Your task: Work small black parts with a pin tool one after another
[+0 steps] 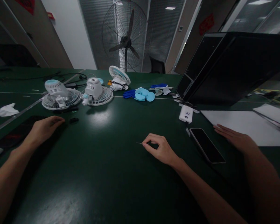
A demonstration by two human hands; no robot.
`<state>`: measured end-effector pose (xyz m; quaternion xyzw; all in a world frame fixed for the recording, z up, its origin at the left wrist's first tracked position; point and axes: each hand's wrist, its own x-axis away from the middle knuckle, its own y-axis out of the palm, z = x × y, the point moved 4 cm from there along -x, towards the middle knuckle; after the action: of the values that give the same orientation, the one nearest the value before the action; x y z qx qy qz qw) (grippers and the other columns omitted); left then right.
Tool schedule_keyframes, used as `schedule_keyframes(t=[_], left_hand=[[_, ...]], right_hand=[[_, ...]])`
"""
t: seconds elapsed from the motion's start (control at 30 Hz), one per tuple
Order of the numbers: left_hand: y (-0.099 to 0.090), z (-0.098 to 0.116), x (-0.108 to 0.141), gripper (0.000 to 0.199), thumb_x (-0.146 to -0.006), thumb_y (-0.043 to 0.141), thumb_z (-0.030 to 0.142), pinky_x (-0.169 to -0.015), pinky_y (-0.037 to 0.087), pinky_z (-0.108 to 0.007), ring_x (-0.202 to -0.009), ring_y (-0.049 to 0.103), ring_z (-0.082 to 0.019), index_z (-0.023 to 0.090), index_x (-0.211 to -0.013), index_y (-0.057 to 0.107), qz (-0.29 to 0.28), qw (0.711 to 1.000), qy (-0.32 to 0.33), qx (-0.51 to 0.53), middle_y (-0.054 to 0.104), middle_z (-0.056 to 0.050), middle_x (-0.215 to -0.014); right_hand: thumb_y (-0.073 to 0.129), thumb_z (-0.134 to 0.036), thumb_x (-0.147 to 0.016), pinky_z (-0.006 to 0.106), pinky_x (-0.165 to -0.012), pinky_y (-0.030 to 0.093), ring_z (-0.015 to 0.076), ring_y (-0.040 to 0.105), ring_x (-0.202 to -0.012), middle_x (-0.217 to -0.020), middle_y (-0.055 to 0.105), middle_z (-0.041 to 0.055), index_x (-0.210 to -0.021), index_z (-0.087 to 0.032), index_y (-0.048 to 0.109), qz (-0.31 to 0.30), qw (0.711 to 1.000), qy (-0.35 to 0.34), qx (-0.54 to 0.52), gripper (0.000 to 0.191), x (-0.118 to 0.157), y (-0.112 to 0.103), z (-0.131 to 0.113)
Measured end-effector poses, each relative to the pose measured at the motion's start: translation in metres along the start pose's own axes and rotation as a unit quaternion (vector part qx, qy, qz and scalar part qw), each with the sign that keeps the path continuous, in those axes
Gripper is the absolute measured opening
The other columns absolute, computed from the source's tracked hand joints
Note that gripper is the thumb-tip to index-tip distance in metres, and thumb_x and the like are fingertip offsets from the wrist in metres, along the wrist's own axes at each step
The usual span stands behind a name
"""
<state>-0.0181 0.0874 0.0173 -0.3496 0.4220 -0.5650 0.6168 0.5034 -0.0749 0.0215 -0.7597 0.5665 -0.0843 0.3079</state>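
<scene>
My right hand (pixel 160 148) is over the middle of the table, thumb and forefinger pinched on a thin needle-like piece (pixel 138 143) that points left. It is too small to name more exactly. At the left, my left hand (pixel 44 129) is low over the table, its fingertips brought together; whatever they may hold is hidden. A small black piece (pixel 74 120) lies just right of those fingertips. Beneath and left of that wrist is a flat black object (pixel 16 132). Another person's hand (pixel 235 138) rests flat by white paper at the right.
White fan heads (pixel 99 95) lie on the dark green table (pixel 102 174). Light-blue fan blades (pixel 144 94) and blue gloves (pixel 128 94) are behind. A phone (pixel 207 146), a white power bank (pixel 186 114), paper (pixel 242 126) and a large black case (pixel 231 68) occupy the right.
</scene>
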Motion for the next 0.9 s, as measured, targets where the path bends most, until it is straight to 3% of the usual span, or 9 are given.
schedule_keyframes(t=[0.07, 0.2, 0.4, 0.53, 0.7, 0.9], left_hand=[[-0.003, 0.003, 0.002, 0.051, -0.091, 0.058, 0.059, -0.083, 0.055, -0.028, -0.090, 0.070, -0.020, 0.017, -0.119, 0.065, 0.043, 0.998, -0.032, 0.045, 0.074, -0.003, -0.105], [-0.005, 0.012, 0.006, 0.051, -0.087, 0.068, 0.047, -0.081, 0.057, -0.027, -0.087, 0.071, -0.018, 0.012, -0.124, 0.064, 0.097, 0.974, -0.053, 0.199, 0.075, -0.005, -0.102], [0.001, 0.016, 0.010, 0.052, -0.078, 0.078, 0.033, -0.076, 0.060, -0.029, -0.091, 0.072, -0.021, 0.008, -0.123, 0.069, 0.044, 0.927, -0.145, 0.344, 0.076, -0.009, -0.109], [-0.004, 0.024, 0.015, 0.052, -0.074, 0.080, 0.027, -0.071, 0.060, -0.028, -0.091, 0.073, -0.022, 0.010, -0.122, 0.071, 0.032, 0.921, -0.181, 0.344, 0.078, -0.009, -0.107], [-0.006, 0.031, 0.017, 0.050, -0.076, 0.080, 0.030, -0.076, 0.060, -0.028, -0.091, 0.074, -0.021, 0.009, -0.121, 0.070, 0.041, 0.926, -0.170, 0.335, 0.078, -0.009, -0.105], [-0.004, 0.029, 0.016, 0.050, -0.080, 0.077, 0.043, -0.077, 0.057, -0.028, -0.088, 0.073, -0.021, 0.013, -0.119, 0.072, 0.070, 0.961, -0.118, 0.239, 0.078, -0.004, -0.100]], right_hand=[[0.061, -0.025, -0.100, 0.032, -0.079, 0.053, 0.0182, 0.066, -0.089, -0.097, 0.070, 0.0047, -0.097, -0.020, 0.071, -0.001, 1.000, -0.001, -0.003, 0.011, 0.000, 0.000, 0.000], [0.063, -0.023, -0.099, 0.032, -0.077, 0.051, 0.0177, 0.065, -0.087, -0.095, 0.069, 0.0037, -0.095, -0.020, 0.071, 0.006, 1.000, -0.011, 0.002, 0.010, -0.001, 0.001, -0.002], [0.063, -0.023, -0.098, 0.032, -0.076, 0.051, 0.0178, 0.065, -0.087, -0.095, 0.069, 0.0031, -0.096, -0.020, 0.071, 0.006, 1.000, -0.009, 0.007, 0.009, -0.001, 0.001, -0.001], [0.063, -0.023, -0.099, 0.032, -0.079, 0.052, 0.0176, 0.065, -0.089, -0.097, 0.069, 0.0031, -0.097, -0.020, 0.071, -0.001, 1.000, 0.001, 0.002, 0.009, 0.000, 0.002, 0.000], [0.062, -0.023, -0.099, 0.032, -0.079, 0.051, 0.0175, 0.065, -0.090, -0.098, 0.069, 0.0036, -0.097, -0.020, 0.071, -0.010, 1.000, 0.009, -0.008, 0.009, 0.000, 0.002, 0.001], [0.063, -0.024, -0.099, 0.031, -0.078, 0.051, 0.0175, 0.065, -0.089, -0.097, 0.069, 0.0033, -0.096, -0.020, 0.071, -0.009, 1.000, 0.008, -0.010, 0.010, -0.001, 0.002, 0.002]])
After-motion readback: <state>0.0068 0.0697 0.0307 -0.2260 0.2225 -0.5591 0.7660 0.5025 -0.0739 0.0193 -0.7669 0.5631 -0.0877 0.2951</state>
